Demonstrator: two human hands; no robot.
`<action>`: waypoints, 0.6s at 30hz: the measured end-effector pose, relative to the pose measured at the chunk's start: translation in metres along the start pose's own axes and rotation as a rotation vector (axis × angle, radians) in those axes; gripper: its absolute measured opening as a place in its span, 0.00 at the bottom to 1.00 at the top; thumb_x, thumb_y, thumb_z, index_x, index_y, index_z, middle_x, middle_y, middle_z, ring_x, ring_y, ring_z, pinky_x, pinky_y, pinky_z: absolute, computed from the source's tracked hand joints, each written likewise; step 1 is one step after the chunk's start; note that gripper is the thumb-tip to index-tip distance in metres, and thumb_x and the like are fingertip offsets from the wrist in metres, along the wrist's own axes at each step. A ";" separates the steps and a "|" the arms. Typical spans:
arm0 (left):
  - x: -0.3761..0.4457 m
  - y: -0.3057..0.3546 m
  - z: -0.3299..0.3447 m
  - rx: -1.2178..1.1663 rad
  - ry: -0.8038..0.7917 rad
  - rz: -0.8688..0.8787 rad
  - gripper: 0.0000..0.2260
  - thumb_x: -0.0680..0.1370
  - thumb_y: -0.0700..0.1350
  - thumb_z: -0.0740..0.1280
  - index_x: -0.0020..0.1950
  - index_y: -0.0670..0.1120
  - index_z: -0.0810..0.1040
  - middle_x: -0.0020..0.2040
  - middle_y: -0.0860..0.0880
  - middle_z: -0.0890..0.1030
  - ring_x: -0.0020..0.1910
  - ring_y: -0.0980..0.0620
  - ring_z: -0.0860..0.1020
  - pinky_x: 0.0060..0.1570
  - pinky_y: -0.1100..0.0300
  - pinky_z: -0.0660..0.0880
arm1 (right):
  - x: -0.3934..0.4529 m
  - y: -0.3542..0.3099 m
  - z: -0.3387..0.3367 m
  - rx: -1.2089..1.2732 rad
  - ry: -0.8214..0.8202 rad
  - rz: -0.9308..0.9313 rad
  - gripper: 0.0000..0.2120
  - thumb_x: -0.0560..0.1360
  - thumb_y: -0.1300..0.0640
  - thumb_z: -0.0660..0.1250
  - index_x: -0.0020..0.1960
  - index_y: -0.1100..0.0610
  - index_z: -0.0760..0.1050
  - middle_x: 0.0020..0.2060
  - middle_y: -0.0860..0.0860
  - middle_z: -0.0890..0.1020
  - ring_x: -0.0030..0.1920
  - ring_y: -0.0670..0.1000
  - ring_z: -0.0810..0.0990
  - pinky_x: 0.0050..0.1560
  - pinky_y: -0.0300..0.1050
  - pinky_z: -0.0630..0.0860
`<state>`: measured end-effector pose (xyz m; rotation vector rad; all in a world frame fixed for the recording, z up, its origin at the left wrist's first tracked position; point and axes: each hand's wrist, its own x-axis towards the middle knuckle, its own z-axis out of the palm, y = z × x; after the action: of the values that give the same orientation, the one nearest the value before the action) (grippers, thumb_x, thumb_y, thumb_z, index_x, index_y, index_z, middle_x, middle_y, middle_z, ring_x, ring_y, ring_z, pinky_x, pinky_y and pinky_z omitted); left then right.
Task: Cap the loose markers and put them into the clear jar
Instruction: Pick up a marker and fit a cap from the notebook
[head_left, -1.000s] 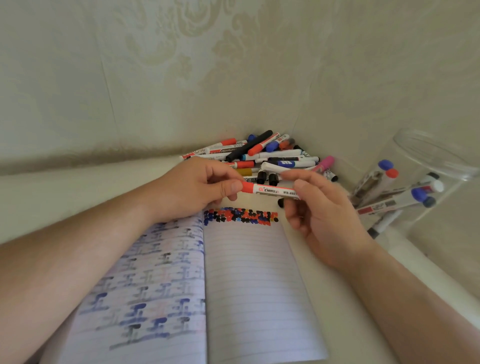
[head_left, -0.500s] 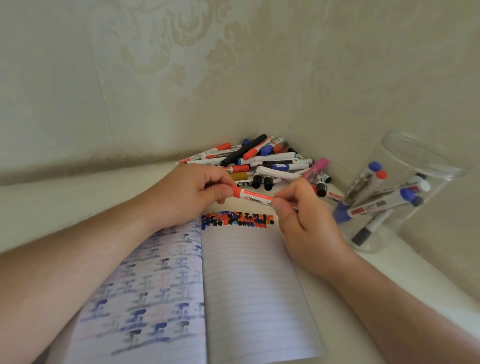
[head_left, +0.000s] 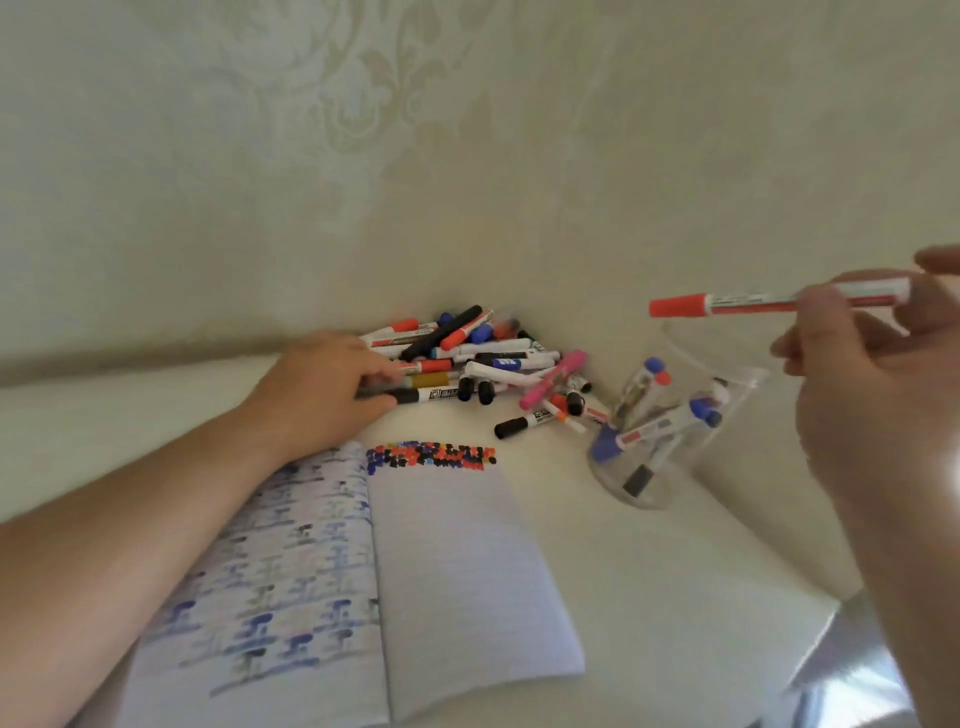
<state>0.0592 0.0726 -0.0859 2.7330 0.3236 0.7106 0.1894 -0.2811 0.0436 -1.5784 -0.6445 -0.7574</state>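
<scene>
My right hand (head_left: 878, 395) pinches a capped red marker (head_left: 748, 303) and holds it level in the air above the clear jar (head_left: 737, 384). The jar stands at the right and holds several capped markers. A pile of loose markers (head_left: 483, 358) lies in the wall corner. My left hand (head_left: 317, 389) rests at the pile's left end, its fingers curled round a black-capped marker (head_left: 426, 396) that lies on the table.
An open notebook (head_left: 457, 571) with coloured ink dots along its top edge lies in front of me. Walls close in behind and to the right of the pile. The table's right edge (head_left: 810, 639) falls away at the lower right.
Both hands held the red marker over the notebook before. My right hand has carried it up and right above the jar. My left hand let go and moved to the pile.
</scene>
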 end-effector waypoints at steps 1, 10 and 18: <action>0.000 0.001 0.000 0.001 -0.014 0.001 0.11 0.76 0.53 0.75 0.58 0.60 0.85 0.48 0.55 0.81 0.52 0.51 0.78 0.50 0.56 0.73 | 0.010 -0.002 -0.010 -0.043 0.047 0.046 0.34 0.75 0.40 0.74 0.68 0.62 0.68 0.51 0.66 0.81 0.32 0.48 0.83 0.36 0.44 0.78; 0.001 -0.001 0.008 0.096 -0.001 -0.038 0.10 0.75 0.57 0.74 0.54 0.58 0.85 0.41 0.58 0.77 0.45 0.51 0.77 0.42 0.57 0.69 | 0.012 0.018 -0.016 -0.533 -0.290 0.022 0.09 0.77 0.49 0.72 0.53 0.40 0.73 0.46 0.40 0.85 0.37 0.54 0.84 0.43 0.49 0.79; -0.003 0.002 0.007 0.143 0.009 -0.036 0.12 0.75 0.63 0.71 0.55 0.60 0.81 0.44 0.59 0.75 0.47 0.52 0.76 0.43 0.56 0.69 | 0.019 0.008 -0.012 -0.873 -0.570 0.057 0.28 0.82 0.34 0.55 0.44 0.53 0.84 0.36 0.50 0.83 0.38 0.49 0.77 0.38 0.46 0.74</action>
<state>0.0606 0.0686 -0.0920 2.8506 0.4406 0.7158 0.2064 -0.2943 0.0541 -2.6586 -0.7067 -0.5611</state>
